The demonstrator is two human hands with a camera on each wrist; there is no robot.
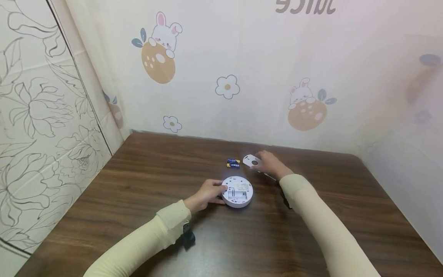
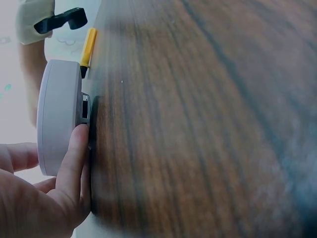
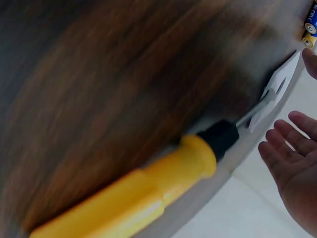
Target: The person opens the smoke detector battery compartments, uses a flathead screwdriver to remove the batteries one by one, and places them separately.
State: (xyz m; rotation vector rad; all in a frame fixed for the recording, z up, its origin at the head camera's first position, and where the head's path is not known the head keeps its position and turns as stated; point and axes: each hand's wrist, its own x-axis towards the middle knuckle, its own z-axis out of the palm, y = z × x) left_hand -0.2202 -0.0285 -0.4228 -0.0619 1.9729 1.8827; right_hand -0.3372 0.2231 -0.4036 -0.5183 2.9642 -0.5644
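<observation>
A round white smoke alarm (image 1: pixel 237 202) has its back with the bare battery compartment facing up. My left hand (image 1: pixel 207 193) grips its left edge, thumb on the top rim and fingers around the side, as the left wrist view also shows. Farther back lies a flat white mounting plate (image 1: pixel 248 160) with a round hole. My right hand (image 1: pixel 271 164) is over the plate's right part; in the right wrist view its fingers (image 3: pixel 292 141) are relaxed and apart from the plate. A yellow-handled screwdriver (image 3: pixel 148 191) lies close by, its shaft pointing at the plate.
Two blue and yellow batteries (image 1: pixel 233 164) lie side by side left of the plate. A brown wooden table (image 1: pixel 145 184) carries everything. Its back edge meets a patterned curtain (image 1: pixel 200 111), and another drawn-flower panel (image 1: pixel 41 127) stands at the left.
</observation>
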